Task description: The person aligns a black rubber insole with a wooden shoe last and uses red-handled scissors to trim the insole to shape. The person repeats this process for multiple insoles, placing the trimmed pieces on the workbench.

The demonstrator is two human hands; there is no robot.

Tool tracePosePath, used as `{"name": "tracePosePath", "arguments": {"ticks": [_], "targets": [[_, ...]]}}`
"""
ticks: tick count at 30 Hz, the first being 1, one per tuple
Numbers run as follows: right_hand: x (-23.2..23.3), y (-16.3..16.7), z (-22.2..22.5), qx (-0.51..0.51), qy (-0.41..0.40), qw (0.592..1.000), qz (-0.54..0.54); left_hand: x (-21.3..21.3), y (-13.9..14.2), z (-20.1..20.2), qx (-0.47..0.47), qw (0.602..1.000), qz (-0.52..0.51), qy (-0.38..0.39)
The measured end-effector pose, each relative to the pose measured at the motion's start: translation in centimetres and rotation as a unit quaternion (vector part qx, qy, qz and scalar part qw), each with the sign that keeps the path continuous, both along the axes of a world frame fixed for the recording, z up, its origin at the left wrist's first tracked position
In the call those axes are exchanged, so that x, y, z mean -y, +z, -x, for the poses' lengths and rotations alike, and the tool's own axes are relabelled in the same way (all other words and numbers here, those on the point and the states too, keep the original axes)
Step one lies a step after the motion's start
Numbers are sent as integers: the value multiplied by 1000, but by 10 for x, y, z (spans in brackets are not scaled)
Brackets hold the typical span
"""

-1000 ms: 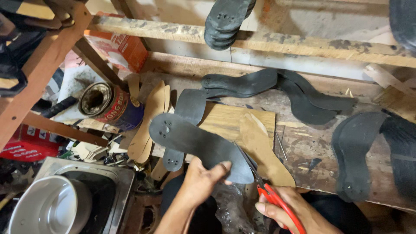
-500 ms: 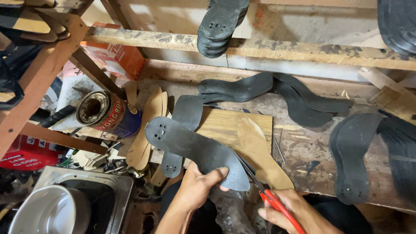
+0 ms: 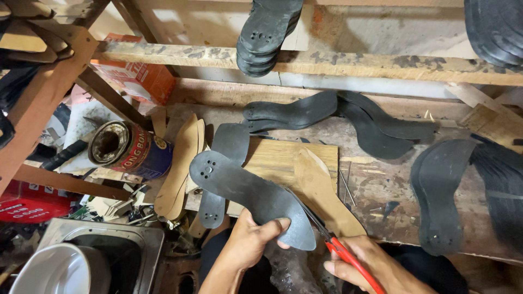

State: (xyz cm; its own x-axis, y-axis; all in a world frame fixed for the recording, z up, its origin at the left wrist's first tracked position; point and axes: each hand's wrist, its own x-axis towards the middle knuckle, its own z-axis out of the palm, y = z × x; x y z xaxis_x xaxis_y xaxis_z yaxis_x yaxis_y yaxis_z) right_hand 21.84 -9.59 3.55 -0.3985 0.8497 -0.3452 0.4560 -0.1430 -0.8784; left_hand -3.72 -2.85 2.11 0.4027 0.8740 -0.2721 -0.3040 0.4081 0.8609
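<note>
Black sole (image 3: 248,193) edge meets red-handled scissors (image 3: 340,253) above crowded bench (image 3: 381,185).

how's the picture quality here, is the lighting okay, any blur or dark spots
Head view: even light on the wooden bench, dark sole in the left hand sharp; right hand with red-handled scissors slightly soft at the frame bottom; lower left by the metal bowl shadowed; shelf beam slightly bowed.

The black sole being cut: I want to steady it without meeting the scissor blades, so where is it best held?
Grip the black sole at its near edge from below-left, as the left hand does; the scissors enter from the right.
</note>
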Motion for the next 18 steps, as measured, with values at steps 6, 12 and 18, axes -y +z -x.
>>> {"name": "tracePosePath", "arguments": {"ticks": [6,12,18], "targets": [[-3,0,-6,57,-2,998,36,-4,-4,1,16,1000,8,-12],[-3,-7,-13,75,-15,995,62,-7,-12,2,40,999,12,-25],[-7,-8,-19,64,-13,997,37,-17,-17,2,39,998,21,-37]]}}
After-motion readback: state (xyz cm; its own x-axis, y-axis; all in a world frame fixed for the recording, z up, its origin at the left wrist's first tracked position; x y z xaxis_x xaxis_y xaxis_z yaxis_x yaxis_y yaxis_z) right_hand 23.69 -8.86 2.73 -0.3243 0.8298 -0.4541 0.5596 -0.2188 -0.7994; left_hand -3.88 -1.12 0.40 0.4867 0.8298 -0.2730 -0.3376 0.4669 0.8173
